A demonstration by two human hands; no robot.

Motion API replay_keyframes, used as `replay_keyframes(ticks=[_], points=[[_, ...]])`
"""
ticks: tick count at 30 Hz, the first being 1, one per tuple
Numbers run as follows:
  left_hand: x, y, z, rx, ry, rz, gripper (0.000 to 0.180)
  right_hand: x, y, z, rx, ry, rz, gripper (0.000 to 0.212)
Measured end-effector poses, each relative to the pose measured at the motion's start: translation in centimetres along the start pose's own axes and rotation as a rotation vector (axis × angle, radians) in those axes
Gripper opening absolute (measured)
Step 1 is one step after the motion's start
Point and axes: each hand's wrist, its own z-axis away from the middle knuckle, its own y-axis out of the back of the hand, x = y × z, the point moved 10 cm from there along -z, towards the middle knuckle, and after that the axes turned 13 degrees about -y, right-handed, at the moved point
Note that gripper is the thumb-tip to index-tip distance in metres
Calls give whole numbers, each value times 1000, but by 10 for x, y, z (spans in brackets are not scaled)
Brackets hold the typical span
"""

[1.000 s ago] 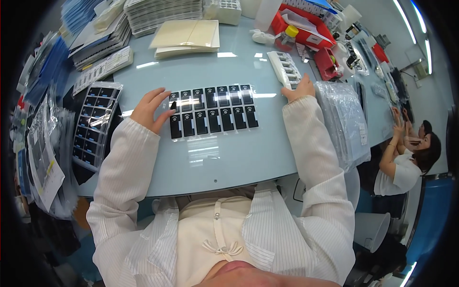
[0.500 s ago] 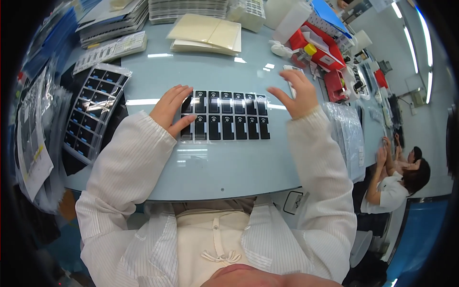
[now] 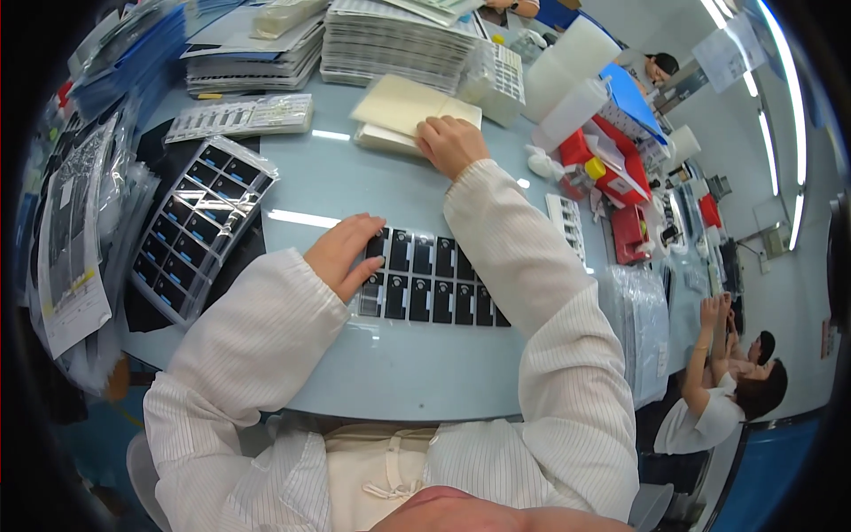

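A sheet of black rectangular pieces in two rows (image 3: 419, 275) lies flat on the pale blue-grey table. My left hand (image 3: 344, 254) rests at its left end, thumb and fingers apart on the pieces. Reaching forward, my right hand (image 3: 454, 144) has its bent fingers closed at the front right corner of a stack of cream-coloured sheets (image 3: 399, 102); its thumb is mostly hidden. My right sleeve covers the right part of the black-piece sheet.
At left lies a plastic-wrapped stack of black pieces (image 3: 202, 226), beside clear plastic bags (image 3: 80, 230). Tall paper stacks (image 3: 381, 44) stand behind. Red bins (image 3: 625, 177), a white bottle (image 3: 572, 115) and bubble-wrap bags (image 3: 640, 332) are at right. Other people sit further right.
My right hand has moved from right of the black-piece sheet to the cream sheets and closed at their corner. My left hand stays at the sheet's left end. The view has shifted.
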Motion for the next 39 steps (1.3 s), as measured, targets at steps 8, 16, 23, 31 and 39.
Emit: replay_keyframes(ticks=[8,16,23,31,39], points=[[-1,-4,0,-97,-19,-88,55,20,26,-23,-29,143,188,9],[-2,-8,-2,-134,-24,-106,55,19,29,18,65,55,-55,13],[-3,-9,-1,-135,-15,-116,55,47,32,39,59,-443,-96,68],[-3,-10,-1,-148,3,-149,54,107,-27,63,-317,-827,-546,88],[-9,-12,0,-146,18,-149,54,112,-27,70,-351,-986,-632,96]])
